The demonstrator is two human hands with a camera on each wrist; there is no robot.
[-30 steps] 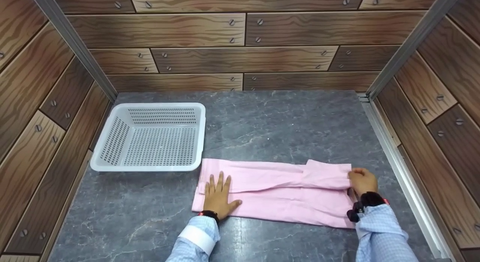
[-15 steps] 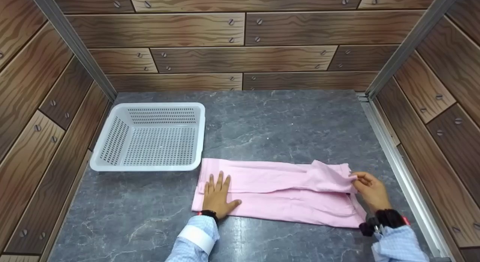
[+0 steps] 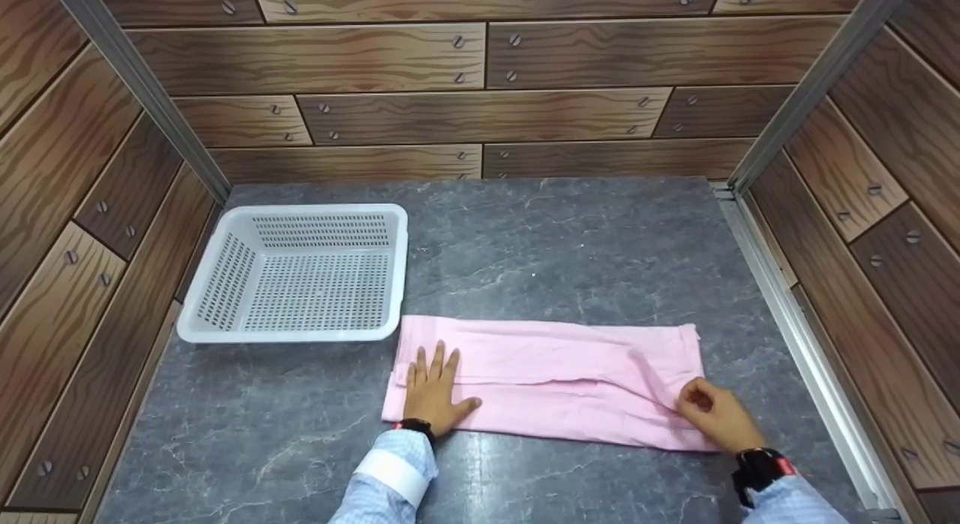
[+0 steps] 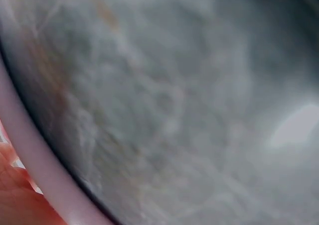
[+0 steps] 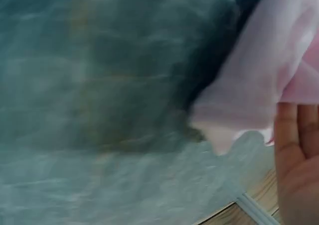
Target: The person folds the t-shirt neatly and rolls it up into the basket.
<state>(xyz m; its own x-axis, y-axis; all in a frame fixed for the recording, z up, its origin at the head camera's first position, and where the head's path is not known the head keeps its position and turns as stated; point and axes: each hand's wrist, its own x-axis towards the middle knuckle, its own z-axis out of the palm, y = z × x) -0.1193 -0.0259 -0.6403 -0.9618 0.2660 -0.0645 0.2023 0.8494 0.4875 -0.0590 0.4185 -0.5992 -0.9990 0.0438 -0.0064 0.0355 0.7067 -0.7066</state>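
Observation:
A pink cloth, folded into a long strip, lies on the dark marbled tabletop. My left hand rests flat on its left end with the fingers spread. At the cloth's right end, my right hand pinches a flap of the top layer between curled fingers and thumb. That flap runs slantwise from the strip's middle down to the fingers. In the right wrist view the pink cloth hangs by the fingers of the right hand, blurred. The left wrist view shows mostly tabletop, with a sliver of the left hand at the corner.
A white perforated plastic basket stands at the left, its near right corner close to the cloth's upper left corner. Wood-patterned walls enclose the back and sides. A metal rail runs along the right edge of the tabletop.
My right hand has moved toward the near edge, drawing the top layer's right end down with it and uncovering the far right corner underneath. The left hand has stayed put.

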